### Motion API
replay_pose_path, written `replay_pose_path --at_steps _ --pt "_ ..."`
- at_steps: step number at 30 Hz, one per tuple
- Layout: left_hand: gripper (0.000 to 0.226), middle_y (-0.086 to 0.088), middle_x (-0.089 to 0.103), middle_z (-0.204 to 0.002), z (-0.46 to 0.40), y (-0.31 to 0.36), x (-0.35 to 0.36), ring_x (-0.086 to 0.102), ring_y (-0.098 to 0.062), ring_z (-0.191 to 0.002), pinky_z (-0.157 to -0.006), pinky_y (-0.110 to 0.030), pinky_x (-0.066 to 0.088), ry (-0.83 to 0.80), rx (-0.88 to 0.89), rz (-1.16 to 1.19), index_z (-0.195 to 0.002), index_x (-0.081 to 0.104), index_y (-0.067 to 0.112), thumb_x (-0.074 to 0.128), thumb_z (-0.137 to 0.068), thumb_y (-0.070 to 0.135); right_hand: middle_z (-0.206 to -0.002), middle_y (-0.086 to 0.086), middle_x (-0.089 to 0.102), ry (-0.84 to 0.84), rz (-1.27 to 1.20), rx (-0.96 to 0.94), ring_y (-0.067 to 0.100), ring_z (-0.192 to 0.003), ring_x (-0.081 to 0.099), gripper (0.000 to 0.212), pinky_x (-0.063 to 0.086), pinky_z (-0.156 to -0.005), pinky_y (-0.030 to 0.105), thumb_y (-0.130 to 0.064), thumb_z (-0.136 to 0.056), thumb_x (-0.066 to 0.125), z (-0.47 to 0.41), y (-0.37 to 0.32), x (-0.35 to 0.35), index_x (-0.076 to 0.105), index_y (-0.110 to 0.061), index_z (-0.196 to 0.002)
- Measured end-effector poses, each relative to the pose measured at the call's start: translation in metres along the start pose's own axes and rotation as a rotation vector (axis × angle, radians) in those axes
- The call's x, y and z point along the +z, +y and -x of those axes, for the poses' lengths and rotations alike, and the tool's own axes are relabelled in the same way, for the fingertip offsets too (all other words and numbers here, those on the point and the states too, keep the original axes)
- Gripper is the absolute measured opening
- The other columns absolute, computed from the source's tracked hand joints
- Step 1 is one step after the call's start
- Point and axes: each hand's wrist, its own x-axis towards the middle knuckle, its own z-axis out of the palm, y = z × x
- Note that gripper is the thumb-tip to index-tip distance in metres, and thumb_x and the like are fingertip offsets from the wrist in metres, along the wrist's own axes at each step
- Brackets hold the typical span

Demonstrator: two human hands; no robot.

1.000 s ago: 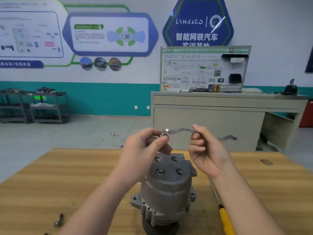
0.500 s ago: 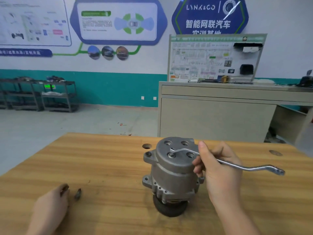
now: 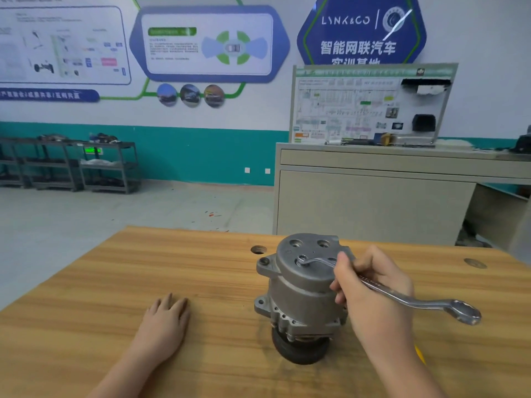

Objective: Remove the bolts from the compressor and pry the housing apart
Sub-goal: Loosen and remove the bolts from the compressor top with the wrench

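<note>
The grey metal compressor (image 3: pixel 298 285) stands upright on its black pulley on the wooden table (image 3: pixel 115 282). My right hand (image 3: pixel 373 294) grips a silver offset ring wrench (image 3: pixel 416 303) by the middle of its shank. The wrench's near ring end sits on a bolt hole on the compressor's top face. My left hand (image 3: pixel 165 323) lies flat on the table to the left of the compressor, fingers straight, holding nothing. No loose bolts show in view.
A yellow screwdriver handle (image 3: pixel 420 354) peeks out behind my right forearm. Round holes in the tabletop show at the far side (image 3: pixel 258 249) and far right (image 3: pixel 475 263). A beige cabinet (image 3: pixel 373 202) with a display board stands beyond the table.
My left hand put a bolt down at the left, then slid right and flattened on the table. My right hand brought the wrench down onto the compressor's top face.
</note>
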Motion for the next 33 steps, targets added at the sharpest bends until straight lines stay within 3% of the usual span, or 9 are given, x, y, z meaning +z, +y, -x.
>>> replay_pose_path --at_steps 5,8,11,14,18,21,23,27,33 --pt "0.048 -0.005 0.022 -0.16 -0.028 0.009 0.0 0.018 -0.03 -0.147 -0.119 -0.04 0.017 -0.022 -0.039 -0.055 -0.151 0.026 0.021 0.019 -0.105 0.034 -0.053 0.01 0.054 0.022 0.046 -0.01 0.014 -0.043 0.052 0.037 0.04 -0.043 0.019 -0.02 -0.086 0.067 0.007 -0.001 0.003 0.041 -0.019 -0.059" --pt "0.053 -0.003 0.013 -0.163 -0.016 0.029 -0.011 -0.002 -0.029 -0.15 -0.117 -0.055 0.0 0.037 -0.091 -0.048 -0.152 0.025 0.028 0.019 -0.103 0.048 -0.055 0.005 0.054 0.063 0.046 0.015 0.015 -0.05 0.052 0.032 0.041 -0.047 0.022 -0.013 -0.081 0.069 0.016 0.001 0.006 0.046 -0.022 -0.06" --pt "0.048 0.007 0.033 -0.155 0.014 0.08 -0.039 0.016 -0.015 -0.149 -0.118 -0.048 0.011 0.314 0.146 0.511 -0.141 0.041 0.035 0.029 -0.099 0.053 -0.077 -0.012 0.062 0.104 0.024 0.034 0.003 -0.072 0.06 0.04 0.042 -0.06 0.008 -0.003 -0.078 0.072 0.019 0.001 0.009 0.049 -0.03 -0.058" --pt "0.03 0.03 0.056 -0.123 0.046 0.146 -0.078 0.049 0.011 -0.117 -0.101 -0.023 0.039 0.152 0.376 1.155 -0.117 0.054 0.046 0.031 -0.097 0.051 -0.068 -0.007 0.066 0.109 -0.061 0.094 0.002 -0.057 0.059 0.044 0.042 -0.055 0.008 0.0 -0.084 0.067 0.015 -0.003 0.013 0.047 -0.025 -0.054" --pt "0.026 0.014 0.072 -0.103 0.064 0.191 -0.088 0.064 0.004 -0.095 -0.076 -0.009 0.05 0.116 0.237 1.472 -0.104 0.069 0.028 0.045 -0.102 0.019 -0.056 -0.004 0.065 0.212 -0.007 0.021 0.001 -0.058 0.063 0.041 0.042 -0.055 0.006 -0.013 -0.089 0.064 0.014 -0.005 0.018 0.049 -0.026 -0.053" --pt "0.028 0.021 0.07 -0.103 0.074 0.194 -0.08 0.06 0.009 -0.099 -0.078 -0.012 0.046 0.196 0.125 1.51 -0.102 0.069 0.034 0.047 -0.1 0.017 -0.063 0.0 0.069 0.274 -0.1 0.129 0.01 -0.056 0.062 0.035 0.047 -0.059 0.019 -0.024 -0.092 0.061 0.01 -0.001 0.013 0.057 -0.03 -0.058" --pt "0.03 0.031 0.068 -0.105 0.086 0.195 -0.07 0.056 0.016 -0.104 -0.085 -0.01 0.045 0.287 0.136 1.443 -0.106 0.068 0.042 0.047 -0.099 0.021 -0.066 0.006 0.071 0.344 -0.345 0.323 0.015 -0.051 0.059 0.026 0.048 -0.053 0.028 -0.027 -0.095 0.058 0.0 0.002 0.007 0.057 -0.025 -0.069" --pt "0.037 0.049 0.054 -0.109 0.106 0.202 -0.058 0.05 0.023 -0.107 -0.08 -0.001 0.043 0.326 0.305 1.314 -0.114 0.049 0.064 0.051 -0.097 0.031 -0.064 0.009 0.071 0.423 -0.657 0.528 0.013 -0.043 0.054 0.023 0.043 -0.04 0.019 -0.029 -0.103 0.041 -0.023 0.009 -0.004 0.046 -0.015 -0.086" --pt "0.045 0.048 0.05 -0.117 0.101 0.205 -0.057 0.047 0.019 -0.114 -0.092 -0.014 0.041 0.333 0.388 1.262 -0.116 0.037 0.072 0.045 -0.083 0.044 -0.061 0.013 0.061 0.271 -0.291 0.604 0.01 -0.027 0.031 0.023 0.02 -0.032 0.014 -0.003 -0.1 0.021 -0.051 0.014 -0.01 0.033 -0.01 -0.081"
